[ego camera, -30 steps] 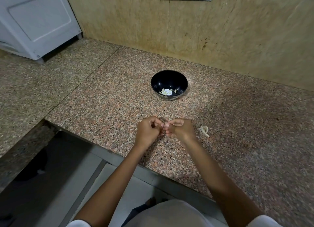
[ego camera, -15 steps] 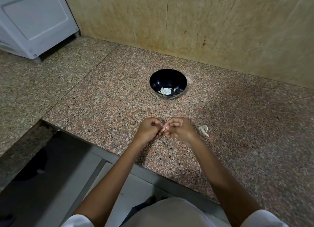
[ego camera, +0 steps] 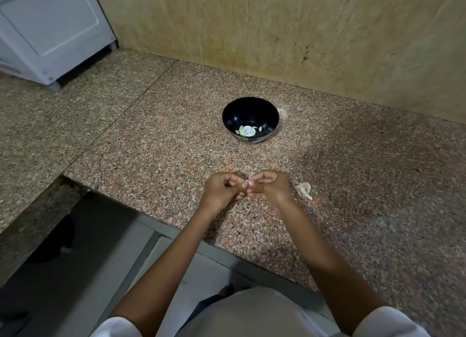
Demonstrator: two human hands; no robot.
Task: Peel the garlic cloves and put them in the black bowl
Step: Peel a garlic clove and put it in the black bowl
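Both hands meet low over the near part of the granite worktop (ego camera: 151, 147), close to its front edge. The left hand (ego camera: 222, 190) and the right hand (ego camera: 269, 188) are curled inward, and their fingers (ego camera: 259, 177) come together tip to tip in a tight pinch. What they pinch is almost wholly covered by the fingertips; from the task I judge it to be a garlic clove, held by one hand so the nails of the other can pick at its skin. Which hand steadies and which one peels cannot be told.

The black bowl (ego camera: 242, 111) stands beyond the fingers, well apart from them and straight ahead, so a finished clove needs only a short reach forward. Several pale peeled cloves (ego camera: 245, 131) already lie at its bottom, so the task looks partly done.

Just to the right of the right hand's fingers, a small whitish garlic piece (ego camera: 305, 189) lies on the worktop. Whether it is shed skin or a clove waiting its turn is unclear. Far off to the left of the fingers stands a white appliance (ego camera: 50, 29), against the tan wall (ego camera: 327, 34).
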